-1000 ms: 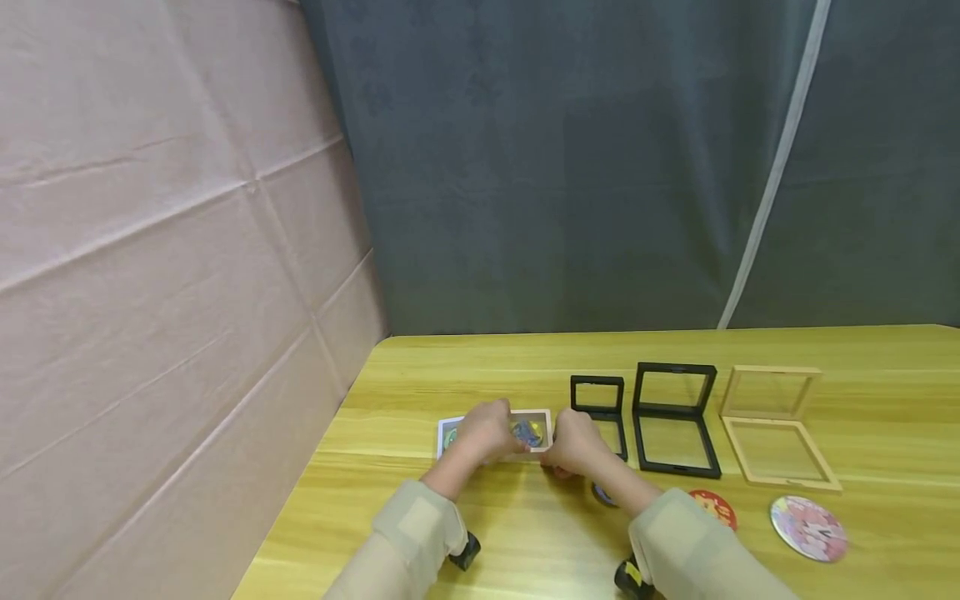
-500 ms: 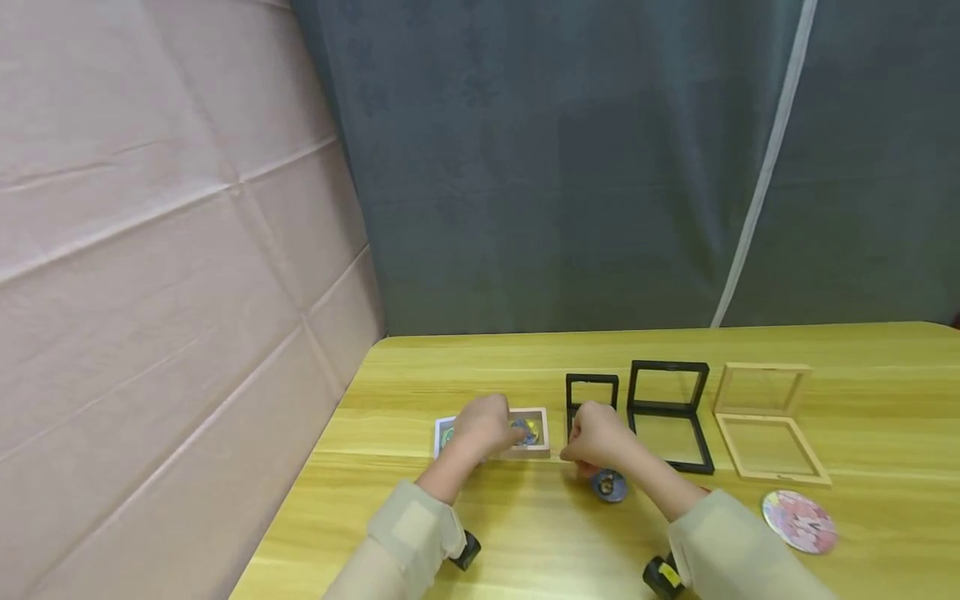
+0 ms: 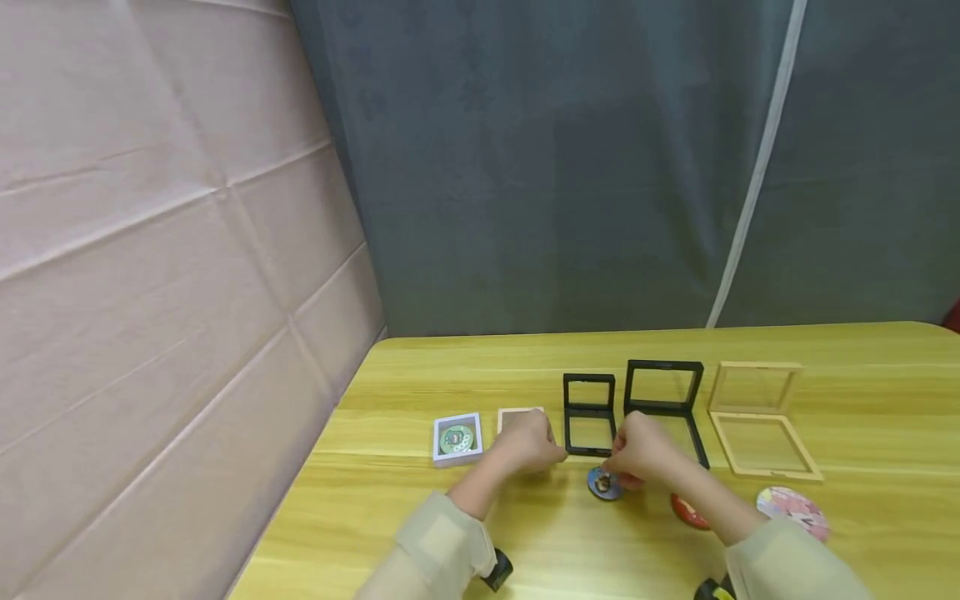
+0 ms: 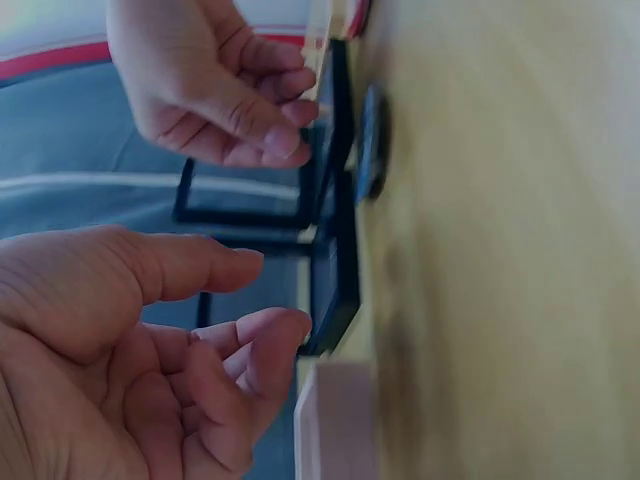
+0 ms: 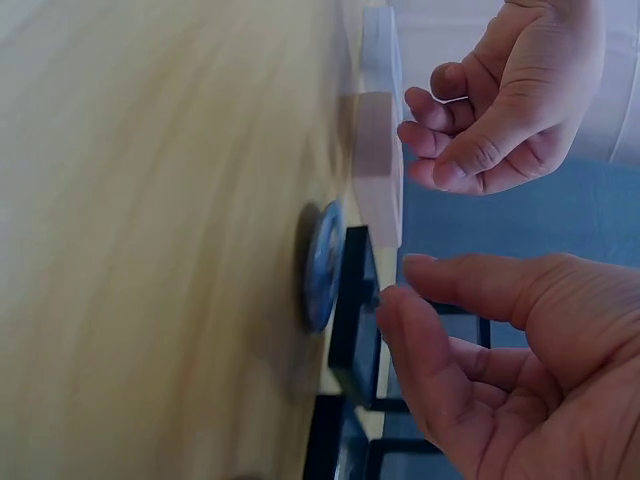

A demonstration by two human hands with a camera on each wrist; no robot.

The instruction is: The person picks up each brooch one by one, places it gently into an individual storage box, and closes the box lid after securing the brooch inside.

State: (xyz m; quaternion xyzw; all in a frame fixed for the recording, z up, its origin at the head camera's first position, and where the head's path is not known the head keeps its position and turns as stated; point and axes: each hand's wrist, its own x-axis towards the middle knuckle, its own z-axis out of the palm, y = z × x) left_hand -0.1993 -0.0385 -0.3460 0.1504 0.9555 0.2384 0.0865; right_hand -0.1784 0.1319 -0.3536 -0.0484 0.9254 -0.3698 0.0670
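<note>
My left hand hovers over the pale pinkish display frame, hiding most of it in the head view. Its thumb and fingers are apart, with nothing between them in the left wrist view. Beside the round blue badge, my right hand has loosely bent fingers and a gap to the thumb. The badge lies on the table in front of the small black hinged frame, which stands unfolded. A white frame at the left holds a green round badge.
To the right stand a larger black frame and a beige frame, both unfolded. A red badge, partly behind the right arm, and a pink badge lie nearer on the wooden table. Dark cloth hangs behind.
The right hand has moved away from the pinkish frame to the blue badge. The left hand has slid right, uncovering the white frame. The head view has shifted slightly.
</note>
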